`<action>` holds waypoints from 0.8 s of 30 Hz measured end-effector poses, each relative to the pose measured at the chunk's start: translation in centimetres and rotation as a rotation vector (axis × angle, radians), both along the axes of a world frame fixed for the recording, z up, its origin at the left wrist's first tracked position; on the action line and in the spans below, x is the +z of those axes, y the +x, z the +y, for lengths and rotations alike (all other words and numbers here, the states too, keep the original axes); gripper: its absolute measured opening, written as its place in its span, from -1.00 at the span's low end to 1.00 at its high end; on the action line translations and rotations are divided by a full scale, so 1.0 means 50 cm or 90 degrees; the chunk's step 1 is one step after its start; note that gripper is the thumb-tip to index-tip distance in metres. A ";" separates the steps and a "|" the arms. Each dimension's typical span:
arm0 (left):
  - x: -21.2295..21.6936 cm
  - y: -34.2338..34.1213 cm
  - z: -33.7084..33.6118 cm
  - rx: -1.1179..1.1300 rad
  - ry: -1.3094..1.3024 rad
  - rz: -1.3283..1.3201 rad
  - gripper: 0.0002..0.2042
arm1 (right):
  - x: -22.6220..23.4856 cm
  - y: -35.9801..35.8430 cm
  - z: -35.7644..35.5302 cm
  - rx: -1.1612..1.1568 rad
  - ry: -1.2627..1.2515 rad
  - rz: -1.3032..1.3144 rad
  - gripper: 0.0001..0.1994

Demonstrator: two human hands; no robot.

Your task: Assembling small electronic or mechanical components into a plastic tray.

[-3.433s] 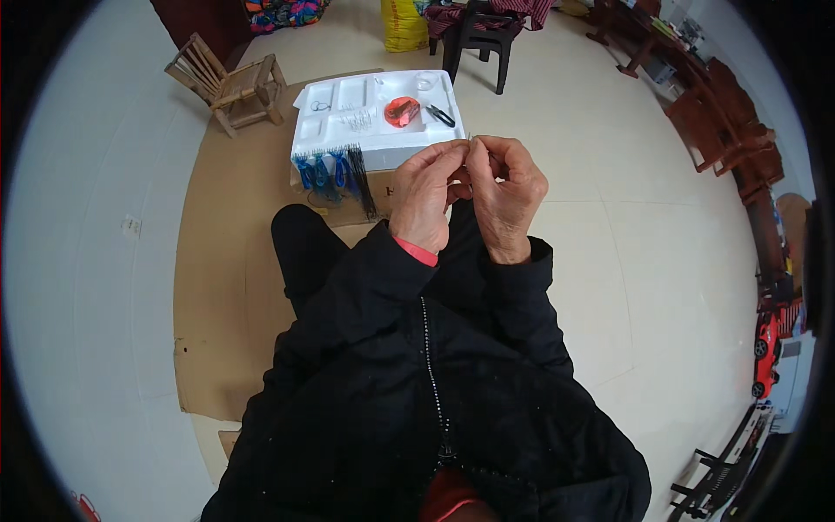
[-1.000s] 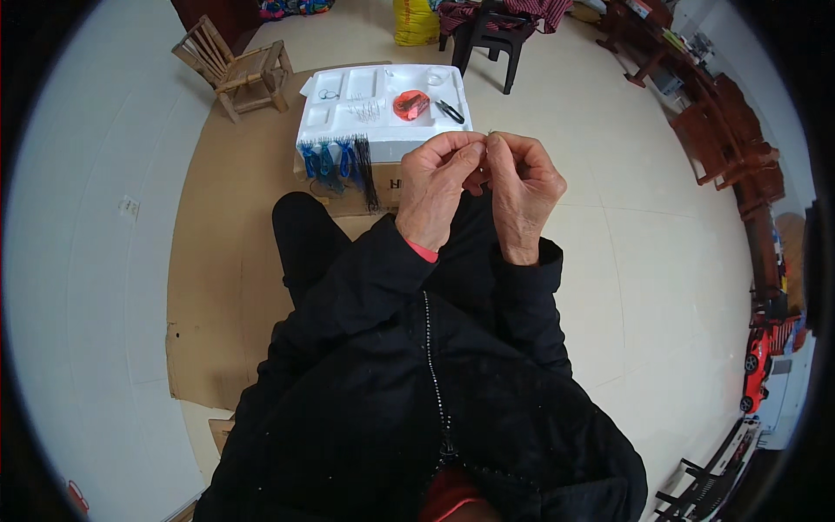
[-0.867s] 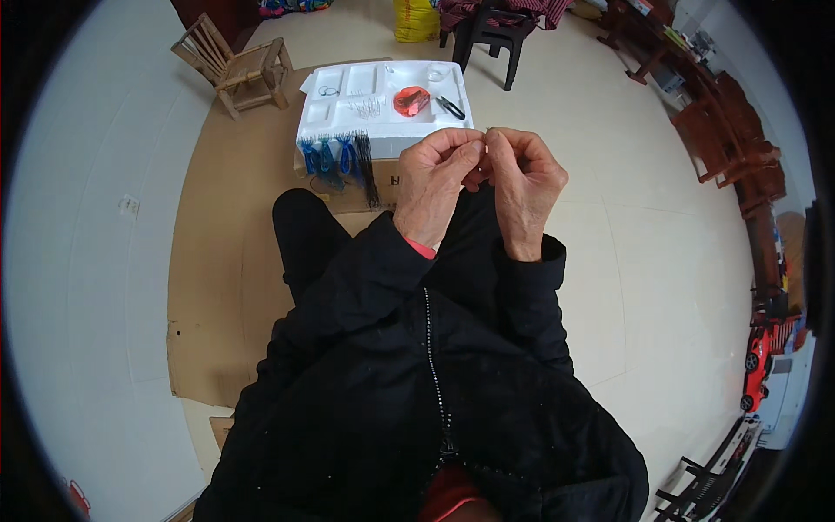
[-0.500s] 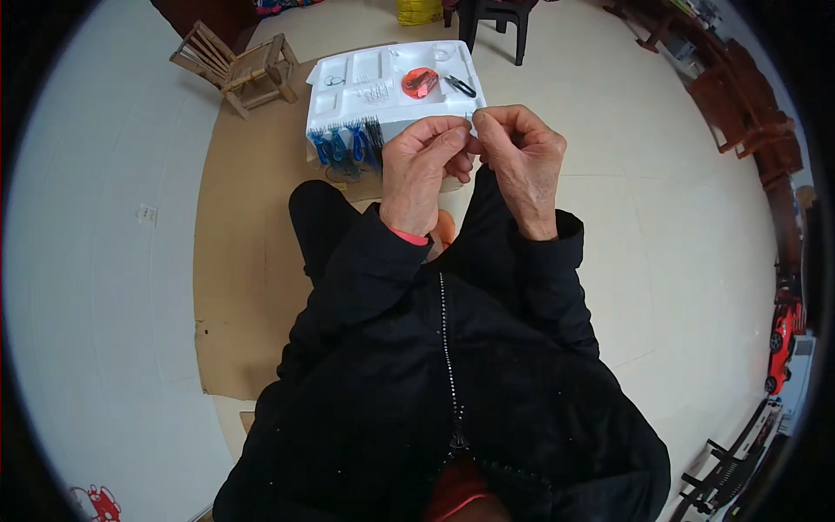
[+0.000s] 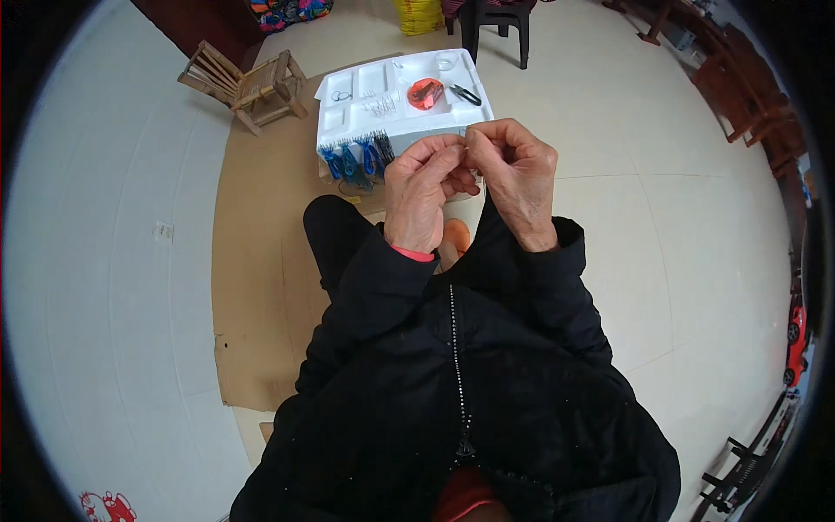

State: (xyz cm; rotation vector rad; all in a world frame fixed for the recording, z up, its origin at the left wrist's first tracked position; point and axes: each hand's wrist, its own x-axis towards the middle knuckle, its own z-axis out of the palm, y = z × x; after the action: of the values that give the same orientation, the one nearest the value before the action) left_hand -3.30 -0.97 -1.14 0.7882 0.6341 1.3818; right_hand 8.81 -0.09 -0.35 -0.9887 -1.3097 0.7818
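Observation:
My left hand [image 5: 416, 193] and my right hand [image 5: 522, 183] meet fingertip to fingertip, just off the near right side of a white foam tray [image 5: 374, 78]. Both are closed in a pinch. Whatever lies between the fingertips is too small to make out. On the tray are a round red piece [image 5: 425, 94] with something darker on it, black thread snips [image 5: 466, 95] and several thin wire-like bits [image 5: 380, 106]. Blue bundles [image 5: 350, 162] hang along the tray's near edge beside a row of thin dark strands [image 5: 383, 148].
A small bamboo chair [image 5: 261, 87] stands at the far left on a brown cardboard sheet [image 5: 252, 287]. Beyond the tray are a dark plastic stool [image 5: 496, 19] and a yellow bag [image 5: 421, 16]. Wooden furniture [image 5: 739, 100] lines the right, with a red toy car [image 5: 796, 344] nearer.
The whole view has shifted slightly, with tray and floor lower and further right. My hands stay pinched together, the right one slightly closer to the left.

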 end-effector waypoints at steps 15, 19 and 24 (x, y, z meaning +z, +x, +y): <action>-0.006 0.003 0.006 0.014 0.021 0.010 -0.83 | -0.006 -0.003 0.000 -0.050 0.072 -0.077 -0.92; -0.007 0.003 0.007 0.008 0.029 0.012 -0.83 | -0.001 -0.006 -0.003 -0.067 0.073 -0.081 -0.91; -0.005 0.005 0.004 0.014 0.019 0.023 -0.83 | 0.003 -0.007 -0.009 -0.078 0.080 -0.087 -0.91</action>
State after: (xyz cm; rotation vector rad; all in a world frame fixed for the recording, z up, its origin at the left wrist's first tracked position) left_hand -3.05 -0.79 -1.38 0.8346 0.6535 1.4022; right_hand 8.44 -0.53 -0.18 -1.0254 -1.3836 0.5404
